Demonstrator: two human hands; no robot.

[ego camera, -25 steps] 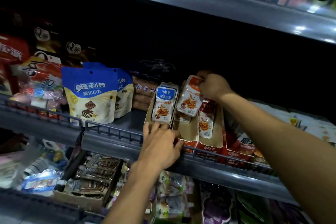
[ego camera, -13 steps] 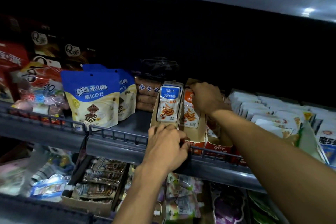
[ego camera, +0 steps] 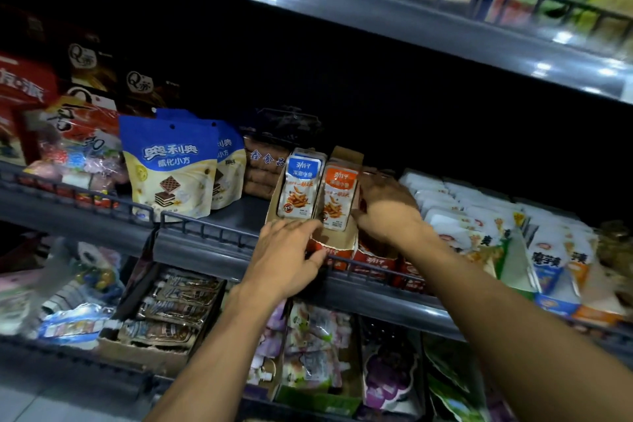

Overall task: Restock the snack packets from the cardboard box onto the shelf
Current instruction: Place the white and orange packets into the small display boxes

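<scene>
The left hand [ego camera: 286,255] grips the front lip of the cardboard box [ego camera: 337,243] at the shelf's [ego camera: 205,243] front edge. The right hand [ego camera: 387,207] presses curled fingers on the orange snack packet [ego camera: 339,197], upright beside the blue packet [ego camera: 299,190].

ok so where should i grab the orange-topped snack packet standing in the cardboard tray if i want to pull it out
Pinch the top edge of the orange-topped snack packet, coming from above and the front. It stands upright, leaning back in the open brown cardboard tray; its lower end sits behind the tray's front wall, the blue-topped snack packet flanks its left, and the right hand covers its right edge. Only the top is free.
</scene>
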